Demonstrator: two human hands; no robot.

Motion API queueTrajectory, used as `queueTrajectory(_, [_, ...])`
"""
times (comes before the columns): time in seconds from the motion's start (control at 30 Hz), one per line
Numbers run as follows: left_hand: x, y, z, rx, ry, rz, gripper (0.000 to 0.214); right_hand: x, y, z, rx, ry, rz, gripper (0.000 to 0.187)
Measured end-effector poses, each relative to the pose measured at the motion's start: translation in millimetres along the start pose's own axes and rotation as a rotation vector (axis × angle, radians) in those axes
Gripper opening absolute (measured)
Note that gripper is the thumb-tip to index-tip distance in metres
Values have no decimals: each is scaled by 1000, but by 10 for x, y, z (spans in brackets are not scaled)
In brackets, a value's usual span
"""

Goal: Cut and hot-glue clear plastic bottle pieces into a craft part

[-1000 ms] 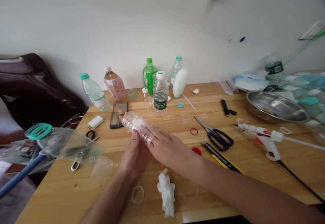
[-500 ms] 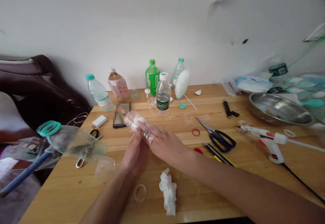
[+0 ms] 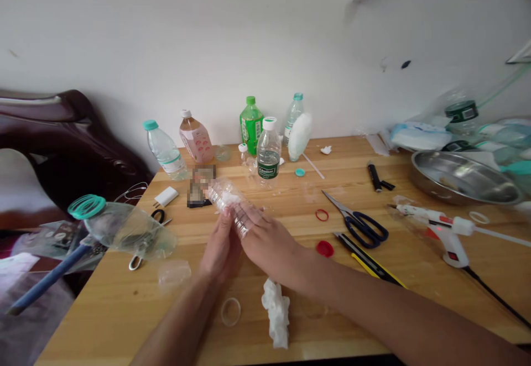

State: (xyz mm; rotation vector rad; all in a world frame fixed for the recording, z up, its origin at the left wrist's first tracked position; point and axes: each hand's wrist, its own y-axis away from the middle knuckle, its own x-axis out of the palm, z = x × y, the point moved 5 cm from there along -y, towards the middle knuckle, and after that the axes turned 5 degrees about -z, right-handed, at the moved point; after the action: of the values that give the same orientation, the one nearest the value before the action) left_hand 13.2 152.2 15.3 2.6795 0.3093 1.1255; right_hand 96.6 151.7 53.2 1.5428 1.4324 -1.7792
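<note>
Head view: ribbed plastic [image 3: 217,193] between both hands [image 3: 220,246] [image 3: 266,239]

Right hand [image 3: 267,240] covers the near end of the clear ridged plastic [image 3: 219,188]; most fingers of the left hand [image 3: 219,251] are hidden, and the white stuff [image 3: 229,198] inside is too unclear to ID. Pixelation masks most of the dark flat thing [image 3: 201,188] by the far end. Chair [image 3: 45,114] is cut by the left edge, glue stick [image 3: 504,236] and cord [image 3: 493,293] by the right; right forearm [image 3: 360,302] hides the tail end of the knife [image 3: 367,259].
</note>
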Motion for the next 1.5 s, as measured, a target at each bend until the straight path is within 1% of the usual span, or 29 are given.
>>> queueTrajectory(0.13, [15, 18, -24, 6, -17, -3, 61, -76, -26, 4, -22, 10, 11, 44])
queueTrajectory(0.27, [34, 17, -10, -7, -11, 20, 59, -117, -41, 2, -54, 42, 3, 43])
queueTrajectory(0.37, [28, -2, 39, -49, -1, 30, 60, -94, -35, 6, -50, 67, -29, 40])
queueTrajectory(0.43, [14, -13, 78, -83, -3, 25, 60, -59, -41, 3, -18, 73, -33, 39])
queueTrajectory(0.5, [2, -17, 109, -116, -1, 21, 59, -34, -66, -4, 17, 82, -38, 40])
queueTrajectory(0.57, [-2, -15, 121, -130, 10, 26, 61, -21, -103, -7, 19, 88, -39, 43])
queueTrajectory(0.7, [-6, -10, 89, -83, -9, 22, 61, 3, -144, 7, -6, 69, -38, 45])
queueTrajectory(0.9, [-7, 9, 61, -41, -108, 23, 57, 27, -100, 66, 84, 56, -55, 49])
queueTrajectory(1.03, [11, 17, 52, -33, -122, 29, 56, -1, -91, 107, 94, 42, -56, 51])
queueTrajectory(1.13, [14, 16, 63, -49, -112, 20, 56, 11, -93, 133, 105, 58, -46, 50])
queueTrajectory(1.27, [1, 23, 53, -13, -136, 6, 58, 27, -122, 152, 141, 73, -60, 48])
queueTrajectory(1.4, [14, 38, 41, -41, -120, 17, 64, -4, -178, 131, 163, 49, -91, 42])
queueTrajectory(1.5, [22, 47, -12, 13, -130, -4, 61, -23, -183, 122, 157, 44, -109, 41])
